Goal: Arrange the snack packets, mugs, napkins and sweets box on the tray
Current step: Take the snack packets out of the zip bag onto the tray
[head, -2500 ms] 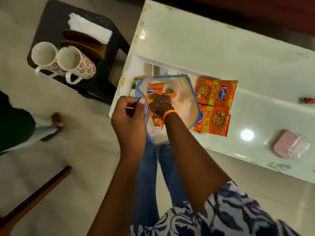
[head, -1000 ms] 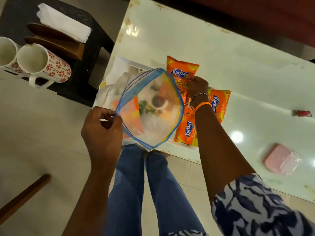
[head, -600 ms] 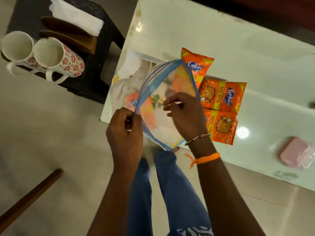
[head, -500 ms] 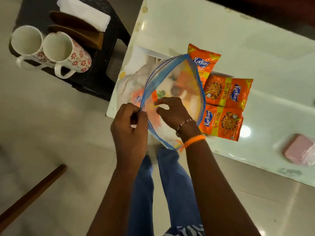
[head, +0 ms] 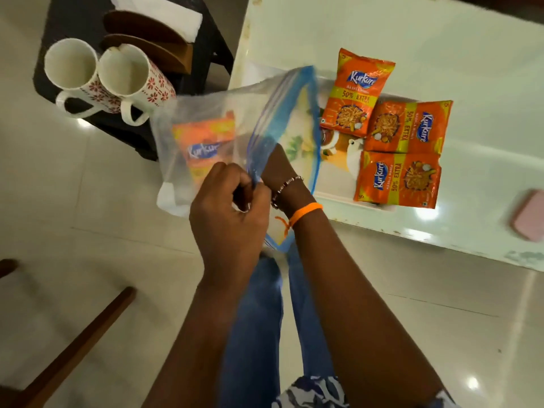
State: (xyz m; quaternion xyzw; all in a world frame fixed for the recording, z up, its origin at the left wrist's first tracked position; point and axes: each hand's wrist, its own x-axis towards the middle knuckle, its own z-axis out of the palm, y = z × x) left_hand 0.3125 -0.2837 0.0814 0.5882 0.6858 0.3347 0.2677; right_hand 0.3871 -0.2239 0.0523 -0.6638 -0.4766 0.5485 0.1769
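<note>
My left hand (head: 232,201) pinches the blue zip rim of a clear plastic bag (head: 188,113) held over the floor by the table's edge. One orange snack packet (head: 206,142) shows through the bag. My right hand (head: 278,163) reaches into the bag's mouth, and its fingers are hidden behind the rim. Three orange snack packets (head: 356,92) (head: 409,128) (head: 397,181) lie side by side on the white printed tray (head: 332,195). Two flowered mugs (head: 70,72) (head: 129,75) and white napkins (head: 164,10) sit on a black stool. The pink sweets box (head: 530,214) lies on the table at the right.
The tray rests on a white table (head: 441,39) near its front-left corner. The black stool (head: 73,22) stands left of the table with a brown wooden holder (head: 147,33) on it. A wooden bar (head: 76,346) crosses the floor at lower left. My legs are below the bag.
My right hand laid a third packet on the tray, drew back and went into the bag again. The bag has swung left, with my left hand still on its rim.
</note>
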